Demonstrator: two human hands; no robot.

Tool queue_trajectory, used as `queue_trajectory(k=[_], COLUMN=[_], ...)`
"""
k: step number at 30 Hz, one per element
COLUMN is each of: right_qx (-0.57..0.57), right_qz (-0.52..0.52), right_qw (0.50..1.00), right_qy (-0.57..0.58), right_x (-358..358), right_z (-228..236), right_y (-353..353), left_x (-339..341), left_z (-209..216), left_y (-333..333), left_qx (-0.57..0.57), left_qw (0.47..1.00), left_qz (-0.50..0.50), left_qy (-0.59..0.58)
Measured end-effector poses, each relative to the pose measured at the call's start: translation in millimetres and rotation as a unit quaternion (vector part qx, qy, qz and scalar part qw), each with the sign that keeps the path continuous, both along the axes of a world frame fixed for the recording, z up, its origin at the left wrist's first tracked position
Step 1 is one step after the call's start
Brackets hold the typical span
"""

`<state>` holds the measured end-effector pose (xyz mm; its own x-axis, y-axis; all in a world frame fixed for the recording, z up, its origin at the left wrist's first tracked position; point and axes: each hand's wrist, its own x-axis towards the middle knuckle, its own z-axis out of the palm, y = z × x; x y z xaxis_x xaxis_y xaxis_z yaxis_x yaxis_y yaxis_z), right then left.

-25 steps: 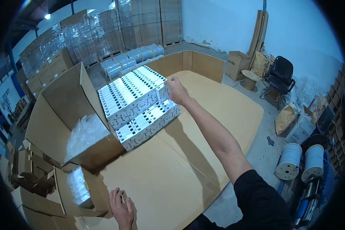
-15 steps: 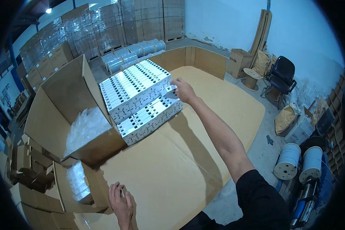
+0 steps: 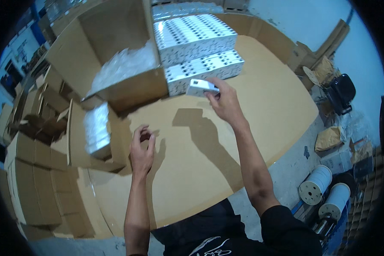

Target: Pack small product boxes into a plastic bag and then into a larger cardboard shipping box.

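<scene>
1. White box [image 3: 197, 88] is hanging above the surface [image 3: 179, 192] in the right hand, just in front of the stack and tilting a little; its end with a dark square is facing left.
2. Right hand [image 3: 226, 100] is gripping the white box at its right end, the thumb pressing the near side and the fingers wrapping around the far side.
3. Left hand [image 3: 142, 152] is staying open, its fingers curling loosely and its thumb standing apart, near the small carton; whether it is touching the surface, I cannot tell.
4. Stack [image 3: 196, 40] of similar white boxes with dark marks is standing on the surface, forming a higher block behind and a lower row in front.
5. Big carton [image 3: 123, 87] is standing open just left of the stack, holding clear plastic [image 3: 126, 68].
6. Small carton [image 3: 118, 155] is lying nearer the person, holding shiny wrapped packs [image 3: 97, 130].
7. Brown cardboard is covering the surface, and a cardboard rim [image 3: 254, 27] is rising along its far side.
8. Beyond, at right, a black chair [image 3: 343, 91], a paper sack [image 3: 328, 138] and two reels [image 3: 318, 183] are standing on the floor [image 3: 288, 175].
</scene>
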<state>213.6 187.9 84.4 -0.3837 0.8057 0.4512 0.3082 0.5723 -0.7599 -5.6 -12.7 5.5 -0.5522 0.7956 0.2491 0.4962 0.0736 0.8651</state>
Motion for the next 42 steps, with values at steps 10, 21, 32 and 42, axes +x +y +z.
queue_trajectory(k=[10, 21, 32, 42], right_qx=[-0.013, -0.214, -0.134, -0.123], right_qz=[0.182, 0.193, 0.138, 0.152], right_qw=[0.983, 0.943, 0.979, 0.98], right_qy=[-0.015, 0.168, 0.065, 0.02], right_x=[-75.1, -76.0, -73.2, -68.8], right_z=[-37.1, -83.9, -81.0, -81.8], right_y=[-107.9, -87.6, -89.0, -90.4], left_x=[-16.8, -9.0, -16.8, -16.3], left_z=[-4.5, 7.1, -14.4, -8.7], left_y=[-15.5, 1.1, -2.9, -9.3], left_qx=[0.08, 0.066, 0.066, -0.011], left_qw=[0.925, 0.949, 0.983, 0.994], left_qz=[-0.091, -0.058, -0.036, -0.03], left_qy=[-0.36, -0.304, -0.165, -0.108])
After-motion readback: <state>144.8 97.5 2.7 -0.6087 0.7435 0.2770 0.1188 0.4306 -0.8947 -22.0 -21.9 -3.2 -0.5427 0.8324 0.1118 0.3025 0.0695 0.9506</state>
